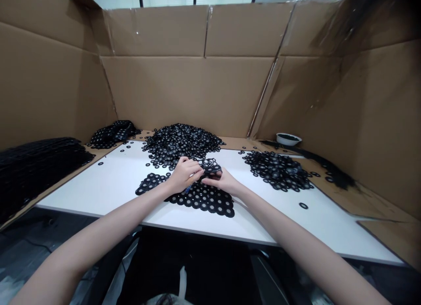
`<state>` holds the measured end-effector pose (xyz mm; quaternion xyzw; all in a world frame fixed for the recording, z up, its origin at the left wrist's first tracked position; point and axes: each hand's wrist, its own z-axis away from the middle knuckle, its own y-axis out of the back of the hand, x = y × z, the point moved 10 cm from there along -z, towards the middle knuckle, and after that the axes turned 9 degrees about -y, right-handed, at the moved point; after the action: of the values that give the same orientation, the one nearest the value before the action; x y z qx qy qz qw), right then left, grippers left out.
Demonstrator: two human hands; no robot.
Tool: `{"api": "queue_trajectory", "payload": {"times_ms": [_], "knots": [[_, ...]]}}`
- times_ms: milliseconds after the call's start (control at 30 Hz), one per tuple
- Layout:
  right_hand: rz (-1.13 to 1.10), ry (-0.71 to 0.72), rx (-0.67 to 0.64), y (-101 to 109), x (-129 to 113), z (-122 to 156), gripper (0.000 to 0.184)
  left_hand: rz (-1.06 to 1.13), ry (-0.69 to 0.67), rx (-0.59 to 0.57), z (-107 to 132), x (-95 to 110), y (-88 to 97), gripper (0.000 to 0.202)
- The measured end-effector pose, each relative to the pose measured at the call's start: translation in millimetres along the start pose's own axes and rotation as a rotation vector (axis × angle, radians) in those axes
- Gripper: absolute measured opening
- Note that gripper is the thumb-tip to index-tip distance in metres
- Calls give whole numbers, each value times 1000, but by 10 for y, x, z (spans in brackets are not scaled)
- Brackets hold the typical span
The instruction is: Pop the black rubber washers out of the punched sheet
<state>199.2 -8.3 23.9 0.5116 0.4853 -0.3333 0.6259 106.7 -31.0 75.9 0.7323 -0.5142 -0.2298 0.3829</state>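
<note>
A black sheet of joined rings (204, 199) lies flat on the white table (108, 182) in front of me. Both hands meet just above its far edge. My left hand (184, 175) is closed in a pinch on a folded strip of the ring sheet (210, 165), and a small blue tool seems to stick out under its fingers. My right hand (223, 180) is closed too, gripping the same strip from the right. Behind the hands rises a big heap of loose black rings (182, 140).
A second pile of loose rings (278, 169) lies to the right, with stray rings around it. More ring sheets are stacked at far left (36, 164) and back left (112, 133). A small white bowl (288, 139) stands at back right. Cardboard walls (184, 90) enclose the table.
</note>
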Motion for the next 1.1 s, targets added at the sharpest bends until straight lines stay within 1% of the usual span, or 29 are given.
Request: {"api": "queue_trajectory", "payload": {"times_ms": [100,233,333,500,633,767,1000,1100], "knots": [[-7,7,-1,-5,-28,11,40,31,15,-9,-2,-18,-6,31],[-48,-13,1,-8,11,6,46,109,37,-7,11,-65,-14,24],[-72,2,-4,-12,10,16,50,145,36,-24,26,-92,-44,25],[-103,-26,1,0,0,45,54,186,13,-21,36,-103,-45,30],[-104,-41,1,12,47,25,54,228,-12,-18,41,-101,-47,33],[-87,-48,-5,7,96,8,49,265,-25,-32,42,-107,-78,34],[-63,-41,-15,-8,14,48,46,282,-43,-45,31,-110,-102,28],[-49,-37,-9,-1,2,40,48,267,-34,-64,29,-114,-126,26]]}}
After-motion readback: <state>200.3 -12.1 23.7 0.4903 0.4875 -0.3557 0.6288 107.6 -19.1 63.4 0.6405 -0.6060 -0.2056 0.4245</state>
